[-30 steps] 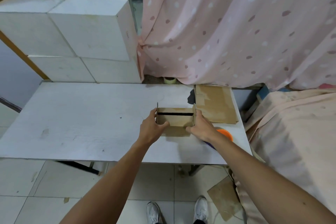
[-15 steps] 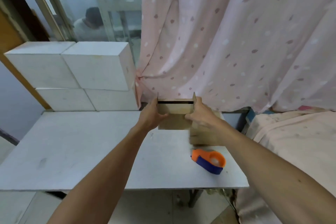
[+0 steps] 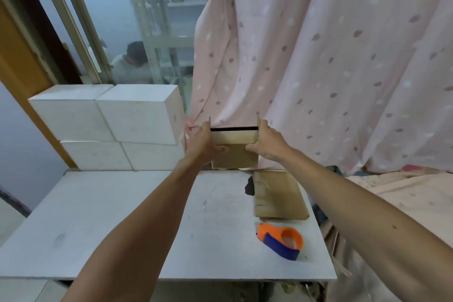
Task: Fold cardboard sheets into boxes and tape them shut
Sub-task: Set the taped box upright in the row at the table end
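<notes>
A small brown cardboard box (image 3: 234,148) hangs in the air above the far edge of the white table (image 3: 122,216). A dark slit runs along its top, and two side flaps stand up. My left hand (image 3: 202,143) grips its left side, thumb across the front face. My right hand (image 3: 266,142) grips the right side the same way. A stack of flat cardboard sheets (image 3: 278,195) lies on the table at the right. An orange and blue tape dispenser (image 3: 282,240) lies in front of that stack.
Several white blocks (image 3: 110,125) are stacked along the table's back left. A pink dotted curtain (image 3: 318,56) hangs behind the box. Pink cloth (image 3: 404,203) covers something to the right of the table. A person (image 3: 132,61) sits beyond the glass at the back.
Both hands have lifted the box off the table and carried it up and away, towards the curtain. The view has tilted up, uncovering the tape dispenser.
</notes>
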